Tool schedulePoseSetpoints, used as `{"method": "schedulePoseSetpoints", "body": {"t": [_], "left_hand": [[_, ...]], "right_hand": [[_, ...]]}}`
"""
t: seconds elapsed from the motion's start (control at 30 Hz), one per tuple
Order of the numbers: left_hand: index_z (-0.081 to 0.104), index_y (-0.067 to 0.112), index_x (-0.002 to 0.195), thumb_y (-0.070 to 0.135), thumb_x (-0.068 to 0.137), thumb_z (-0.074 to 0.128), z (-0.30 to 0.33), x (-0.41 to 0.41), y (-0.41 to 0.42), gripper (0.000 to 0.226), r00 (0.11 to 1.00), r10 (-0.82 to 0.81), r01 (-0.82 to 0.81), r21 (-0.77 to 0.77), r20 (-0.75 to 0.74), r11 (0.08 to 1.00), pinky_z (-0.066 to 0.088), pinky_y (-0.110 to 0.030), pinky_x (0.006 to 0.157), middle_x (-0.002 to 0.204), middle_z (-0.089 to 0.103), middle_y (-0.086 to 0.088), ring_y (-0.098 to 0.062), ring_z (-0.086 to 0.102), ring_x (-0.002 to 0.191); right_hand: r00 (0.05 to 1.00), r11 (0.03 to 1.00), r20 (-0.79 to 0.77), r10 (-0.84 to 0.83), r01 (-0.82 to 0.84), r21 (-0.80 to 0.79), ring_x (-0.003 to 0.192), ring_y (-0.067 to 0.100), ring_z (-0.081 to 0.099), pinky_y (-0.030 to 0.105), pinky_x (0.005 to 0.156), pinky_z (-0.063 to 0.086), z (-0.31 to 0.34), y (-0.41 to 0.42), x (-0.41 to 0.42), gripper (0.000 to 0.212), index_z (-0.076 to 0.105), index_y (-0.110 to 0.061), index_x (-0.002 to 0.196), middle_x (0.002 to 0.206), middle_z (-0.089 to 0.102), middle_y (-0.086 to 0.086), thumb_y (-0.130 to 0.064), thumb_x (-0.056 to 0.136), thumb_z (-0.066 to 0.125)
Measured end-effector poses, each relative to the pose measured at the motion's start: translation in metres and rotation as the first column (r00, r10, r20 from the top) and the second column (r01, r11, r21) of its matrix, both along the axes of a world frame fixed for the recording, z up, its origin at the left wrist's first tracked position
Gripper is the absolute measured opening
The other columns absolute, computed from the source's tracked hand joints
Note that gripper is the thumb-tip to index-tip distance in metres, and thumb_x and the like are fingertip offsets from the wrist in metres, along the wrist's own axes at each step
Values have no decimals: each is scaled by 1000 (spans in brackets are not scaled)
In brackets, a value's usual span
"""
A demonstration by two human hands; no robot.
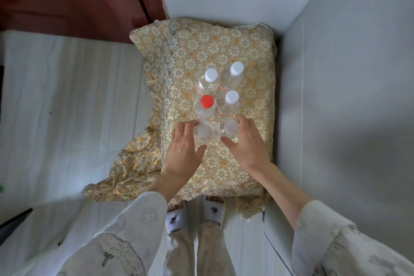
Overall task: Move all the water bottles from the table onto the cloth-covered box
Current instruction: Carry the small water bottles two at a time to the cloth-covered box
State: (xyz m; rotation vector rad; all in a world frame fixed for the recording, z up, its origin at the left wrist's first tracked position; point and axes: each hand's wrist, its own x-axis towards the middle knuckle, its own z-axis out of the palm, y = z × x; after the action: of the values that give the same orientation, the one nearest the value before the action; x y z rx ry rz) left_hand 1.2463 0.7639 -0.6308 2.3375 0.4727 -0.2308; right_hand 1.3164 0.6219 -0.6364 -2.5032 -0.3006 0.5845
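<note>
Several clear water bottles stand upright in a tight cluster on the box covered with gold floral cloth. Three have white caps, among them the far left one, and one has a red cap. The two nearest bottles look blurred. My left hand curls its fingers round the near left bottle. My right hand curls round the near right bottle. Both bottles stand on the cloth.
The box sits in a corner, with a grey wall at the right and behind. A dark red door is at the far left. The cloth hangs down to the pale floor on the left. My slippered feet stand at the box's near edge.
</note>
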Motion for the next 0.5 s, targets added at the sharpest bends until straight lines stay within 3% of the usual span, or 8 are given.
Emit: {"method": "schedulePoseSetpoints", "body": {"t": [0.2,0.37,0.5], "left_hand": [[42,10,126,17,86,57,87,-19,6,43,1000,11,-12,-81,-18,997,37,-34,98,127,45,-11,-25,45,117],[53,10,115,17,88,56,187,-26,14,28,997,-6,22,-208,75,978,48,-36,92,115,58,-7,-20,56,103],[58,12,109,17,88,56,261,-45,1,22,970,-132,189,-291,204,938,44,-14,74,102,63,1,-9,59,86]], "right_hand": [[999,998,-13,-48,48,31,114,24,48,35,89,41,95,-9,-12,49,35,-17,129,124,48,9,-33,87,55],[985,969,-14,-172,172,179,114,14,49,27,92,37,200,-28,-55,48,34,-19,132,124,54,3,-35,89,50],[908,890,90,-410,375,260,100,13,56,26,85,40,271,-48,-117,36,48,-19,121,108,61,1,-31,87,53]]}}
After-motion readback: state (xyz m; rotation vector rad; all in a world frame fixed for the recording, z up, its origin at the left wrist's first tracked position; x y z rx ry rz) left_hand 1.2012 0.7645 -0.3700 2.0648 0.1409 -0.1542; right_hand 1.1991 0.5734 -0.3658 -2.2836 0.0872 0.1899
